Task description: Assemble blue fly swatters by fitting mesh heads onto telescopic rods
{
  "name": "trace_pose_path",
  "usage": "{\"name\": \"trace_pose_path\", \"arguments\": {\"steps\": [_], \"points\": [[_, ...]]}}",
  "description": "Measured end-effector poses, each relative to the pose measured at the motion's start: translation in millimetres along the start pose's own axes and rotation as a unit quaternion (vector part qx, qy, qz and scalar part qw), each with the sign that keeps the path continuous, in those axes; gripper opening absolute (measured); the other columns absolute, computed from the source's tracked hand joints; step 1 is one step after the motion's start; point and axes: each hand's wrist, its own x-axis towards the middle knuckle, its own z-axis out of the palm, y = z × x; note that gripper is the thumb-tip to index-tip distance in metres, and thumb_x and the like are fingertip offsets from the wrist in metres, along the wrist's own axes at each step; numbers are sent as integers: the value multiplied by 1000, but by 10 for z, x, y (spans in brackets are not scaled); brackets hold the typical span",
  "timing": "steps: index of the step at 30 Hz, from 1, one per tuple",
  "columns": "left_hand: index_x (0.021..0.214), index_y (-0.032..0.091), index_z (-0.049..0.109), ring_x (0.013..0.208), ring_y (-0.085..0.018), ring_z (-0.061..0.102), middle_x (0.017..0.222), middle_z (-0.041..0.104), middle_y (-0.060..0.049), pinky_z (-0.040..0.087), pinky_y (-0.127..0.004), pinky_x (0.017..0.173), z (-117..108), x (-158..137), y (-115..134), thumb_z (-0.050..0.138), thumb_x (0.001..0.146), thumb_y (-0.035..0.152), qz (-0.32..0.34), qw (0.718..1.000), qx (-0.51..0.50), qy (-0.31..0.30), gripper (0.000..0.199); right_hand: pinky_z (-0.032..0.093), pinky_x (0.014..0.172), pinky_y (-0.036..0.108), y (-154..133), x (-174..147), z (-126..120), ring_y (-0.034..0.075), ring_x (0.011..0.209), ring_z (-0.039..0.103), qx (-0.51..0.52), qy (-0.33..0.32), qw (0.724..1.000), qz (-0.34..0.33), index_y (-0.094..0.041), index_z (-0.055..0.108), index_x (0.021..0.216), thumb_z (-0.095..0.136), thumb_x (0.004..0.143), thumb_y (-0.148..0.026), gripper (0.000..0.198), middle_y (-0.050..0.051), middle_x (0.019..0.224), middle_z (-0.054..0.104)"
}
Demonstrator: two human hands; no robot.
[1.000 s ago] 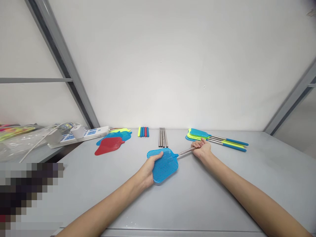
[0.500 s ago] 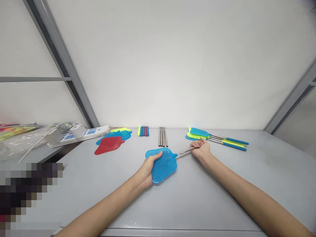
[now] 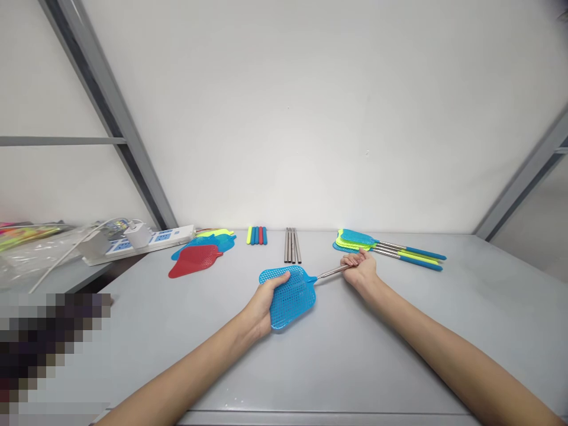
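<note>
My left hand grips a blue mesh fly swatter head by its left side, thumb on top. A metal rod joins the head's neck and runs up to the right. My right hand is closed around the far part of that rod, fingers curled over it. Behind my hands, several loose metal rods lie side by side. Further left are several short coloured handle grips in yellow, blue and red. Past my right hand, several fly swatters with handles lie stacked.
Loose swatter heads lie at the left, a red one in front of blue ones. A white power strip with plugs runs along the left, beside clear plastic bags. A white wall closes off the table's back.
Both hands keep the same hold on the blue swatter head and rod. The whole view has shifted very slightly; nothing on the table has moved.
</note>
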Motion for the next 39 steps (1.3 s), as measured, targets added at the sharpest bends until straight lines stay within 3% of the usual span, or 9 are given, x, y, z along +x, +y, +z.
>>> {"name": "trace_pose_path", "arguments": {"steps": [16, 32, 34, 36, 39], "points": [[93, 11, 60, 75, -22, 63, 83, 67, -9, 50, -34, 73, 8, -11, -12, 59, 71, 24, 7, 1000, 5, 10, 26, 19, 26, 15, 30, -26, 11, 3, 24, 19, -4, 13, 1000, -21, -18, 10, 55, 31, 80, -20, 33, -11, 33, 15], [93, 10, 60, 77, -25, 63, 85, 67, -11, 48, -38, 75, 18, -19, 28, 53, 74, 30, 2, 1000, -21, -15, 28, 19, 26, 15, 11, -53, 51, 4, 27, 18, 1, 76, 997, 0, -17, 22, 52, 30, 85, -18, 33, -10, 37, 18], [94, 10, 60, 78, -25, 63, 86, 66, -11, 48, -39, 76, 12, -13, 42, 53, 73, 30, 13, 1000, -21, -13, 29, 27, 31, 15, 16, -48, 51, 3, 31, 29, 2, 84, 996, -2, -15, 37, 58, 33, 87, -21, 30, -8, 43, 32], [95, 11, 60, 78, -26, 63, 85, 66, -10, 47, -41, 76, 4, -6, 59, 55, 72, 31, 28, 999, -18, -2, 30, 43, 46, 19, 21, -46, 50, 6, 50, 49, 4, 89, 996, -5, -12, 52, 80, 40, 86, -26, 19, -2, 66, 52], [95, 12, 60, 78, -26, 63, 84, 66, -9, 48, -41, 76, -2, -3, 84, 57, 70, 32, 41, 999, -7, 10, 32, 47, 72, 34, 28, -39, 43, 16, 86, 55, 3, 95, 995, -9, -14, 49, 108, 46, 84, -29, 28, 7, 104, 53]]}}
